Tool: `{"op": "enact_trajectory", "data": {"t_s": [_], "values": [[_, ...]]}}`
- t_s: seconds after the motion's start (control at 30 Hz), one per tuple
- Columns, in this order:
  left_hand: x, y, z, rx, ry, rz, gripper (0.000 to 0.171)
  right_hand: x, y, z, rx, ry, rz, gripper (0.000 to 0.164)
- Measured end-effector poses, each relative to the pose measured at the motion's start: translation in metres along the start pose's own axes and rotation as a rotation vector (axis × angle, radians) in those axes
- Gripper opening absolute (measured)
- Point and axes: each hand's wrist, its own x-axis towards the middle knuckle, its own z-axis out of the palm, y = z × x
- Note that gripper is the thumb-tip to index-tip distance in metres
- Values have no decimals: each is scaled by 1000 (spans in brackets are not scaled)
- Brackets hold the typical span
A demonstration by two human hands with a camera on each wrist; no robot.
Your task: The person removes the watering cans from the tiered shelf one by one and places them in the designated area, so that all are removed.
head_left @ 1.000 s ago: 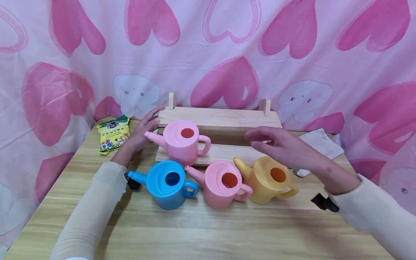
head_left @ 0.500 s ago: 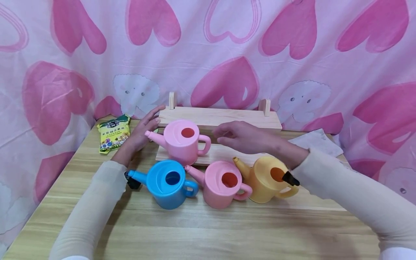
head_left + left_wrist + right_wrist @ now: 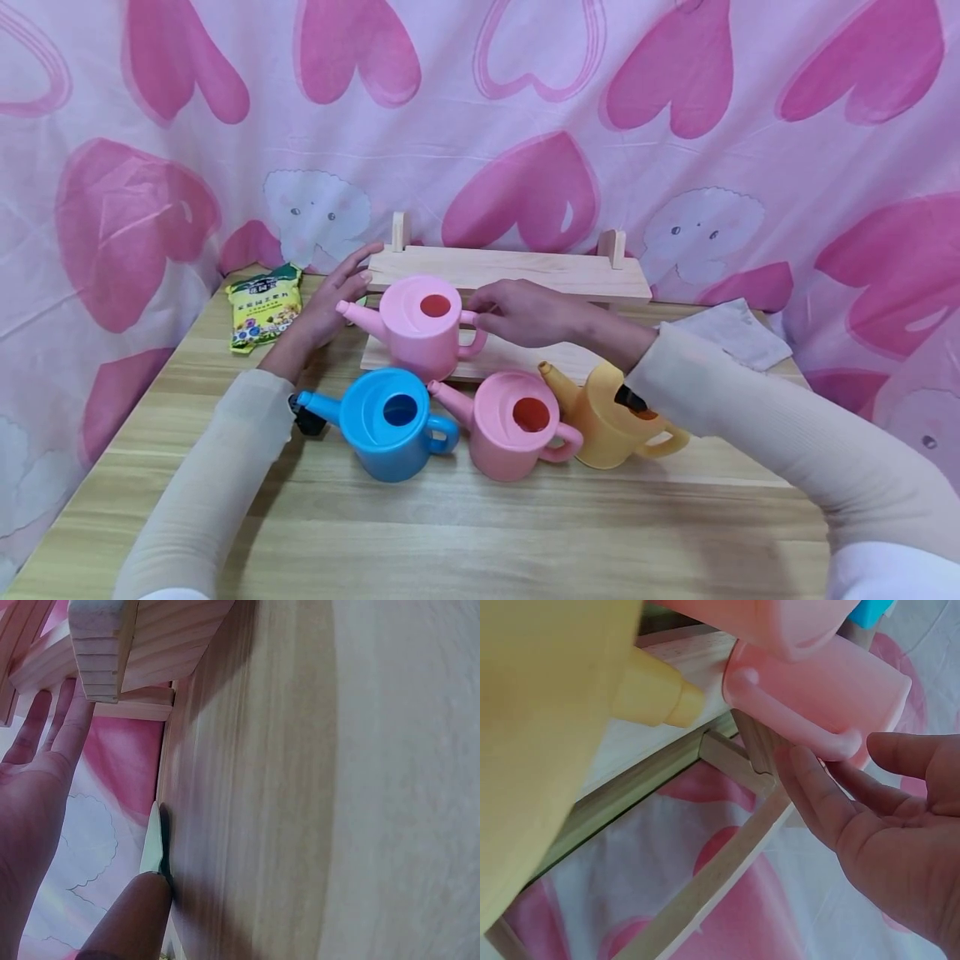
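A light pink watering can [image 3: 408, 337] stands on the lower board of a two-tier wooden shelf [image 3: 517, 273], its spout to the left. My right hand [image 3: 528, 312] is at that can's handle. In the right wrist view its extended fingers [image 3: 821, 795] reach to the handle [image 3: 787, 716], with the thumb held apart. My left hand [image 3: 330, 304] rests against the shelf's left end, fingers stretched along the wood. In front stand a blue watering can [image 3: 386, 454], a darker pink one [image 3: 502, 454] and a yellow one [image 3: 600, 429], partly hidden by my right sleeve.
A yellow-green packet [image 3: 264, 308] lies on the table [image 3: 465, 533] at the left. Behind the right forearm is a whitish cloth [image 3: 738, 333]. A curtain [image 3: 480, 125] with pink hearts hangs close behind the shelf.
My right hand has moved left from above the yellow watering can to the light pink can's handle. My left hand and the watering cans have stayed in place.
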Motion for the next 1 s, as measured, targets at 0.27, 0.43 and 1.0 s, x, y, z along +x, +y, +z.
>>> {"op": "enact_trajectory", "data": {"t_s": [0.27,0.43,1.0], "values": [[1,-1,0,-10,-6,7,62,9,-1,1,1,-43,29,23],[0,0,0,-6,-2,6,62,12,-1,1,-16,-41,24,20],[-1,-1,0,-49,-24,18,60,10,-1,1,7,-64,90,17]]}}
